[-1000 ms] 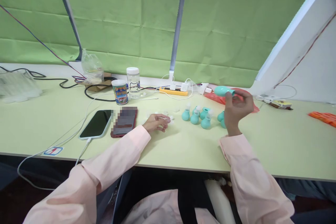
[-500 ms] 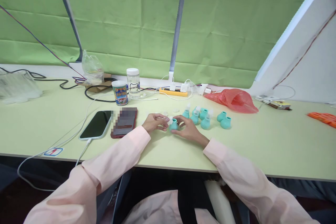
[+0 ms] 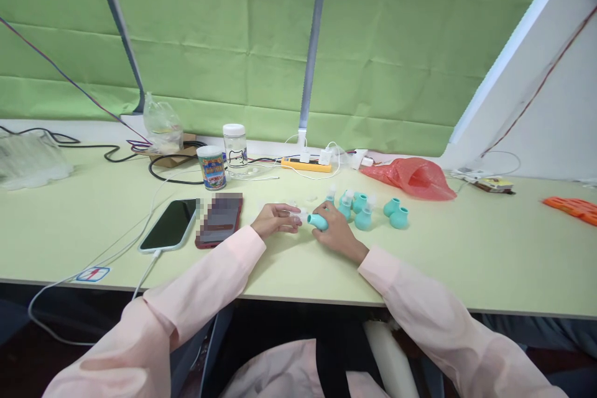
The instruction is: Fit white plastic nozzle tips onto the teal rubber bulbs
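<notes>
While our right hand [image 3: 332, 227] curls around a turquoise, rounded, rubbery bulb [image 3: 318, 221], contents unseen, our left hand [image 3: 276, 220] pinches a small translucent plastic piece [image 3: 303, 216] beside its mouth.

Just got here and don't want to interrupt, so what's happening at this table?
The right hand holds a turquoise bulb-shaped piece tilted, its open neck towards the left hand, which holds a small translucent white piece. Beyond and to the right stand more turquoise bulbs, some with translucent tops, some open.
</notes>
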